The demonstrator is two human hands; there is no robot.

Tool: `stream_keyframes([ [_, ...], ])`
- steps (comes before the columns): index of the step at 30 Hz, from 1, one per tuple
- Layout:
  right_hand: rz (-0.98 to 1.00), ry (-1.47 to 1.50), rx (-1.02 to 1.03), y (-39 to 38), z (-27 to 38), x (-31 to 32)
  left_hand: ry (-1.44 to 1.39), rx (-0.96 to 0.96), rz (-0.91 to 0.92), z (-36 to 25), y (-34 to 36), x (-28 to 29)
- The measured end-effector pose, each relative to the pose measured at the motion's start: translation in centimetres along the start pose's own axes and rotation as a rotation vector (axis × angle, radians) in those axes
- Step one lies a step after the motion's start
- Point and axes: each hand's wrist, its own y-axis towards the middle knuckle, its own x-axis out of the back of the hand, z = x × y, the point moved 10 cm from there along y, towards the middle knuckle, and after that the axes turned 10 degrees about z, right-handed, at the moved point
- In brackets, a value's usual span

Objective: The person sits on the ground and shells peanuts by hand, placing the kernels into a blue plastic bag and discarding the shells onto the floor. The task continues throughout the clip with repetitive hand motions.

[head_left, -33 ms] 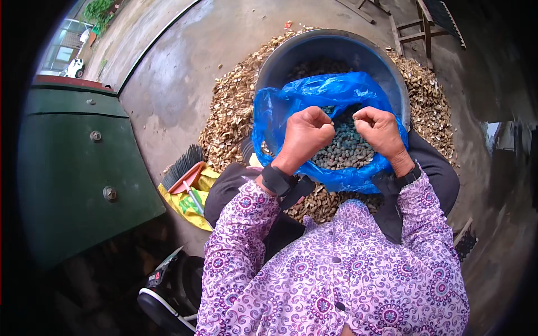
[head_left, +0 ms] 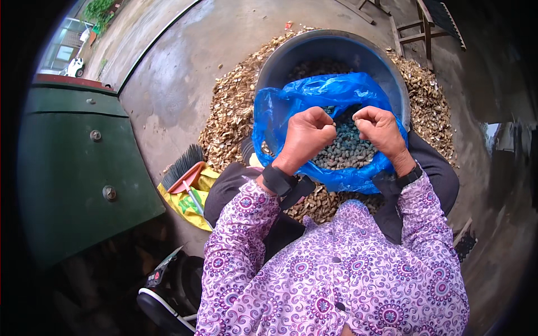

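Bringing both hands close together, a person in a purple-patterned shirt (head_left: 314, 263) works over a blue plastic bag (head_left: 328, 87), which lies open in the near part of a wide metal basin (head_left: 277, 61). Small rounded pieces (head_left: 343, 157) (seeds or nuts, by their look) fill the bag below the hands; broken shells (head_left: 230, 112) are heaped around the basin. The left hand (head_left: 305, 134) and right hand (head_left: 384, 134) are each closed, thumb drawn to curled fingers, slightly apart; whether either grips a tiny piece, I cannot tell. A light fingertip pinch, held low over the bag's mouth, should serve best, so anything slipping falls inside. Compared with the earlier frame, almost nothing differs: the left hand sits perhaps a touch further right.
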Motion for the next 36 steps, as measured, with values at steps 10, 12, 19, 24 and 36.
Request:
stream_keyframes([
  [10,0.209,0.382,-0.055,-1.0,-0.7,-2.7,0.205,-0.096,0.159,-1.5,-0.3,-2.9],
  [12,0.087,0.585,0.014,-1.2,-1.0,0.6,0.155,-0.099,0.175,-1.6,-0.4,-2.8],
  [19,-0.213,1.269,0.234,-2.0,-6.5,10.2,-0.177,-0.031,0.088,-2.1,-0.2,0.9],
  [24,-0.046,-0.237,-0.14,1.6,-7.3,1.7,-0.222,0.011,0.039,-2.0,-0.7,1.4],
  [36,0.161,-1.256,-0.052,6.1,-15.7,-4.7,-0.267,0.016,0.028,-2.5,-2.0,3.0],
])
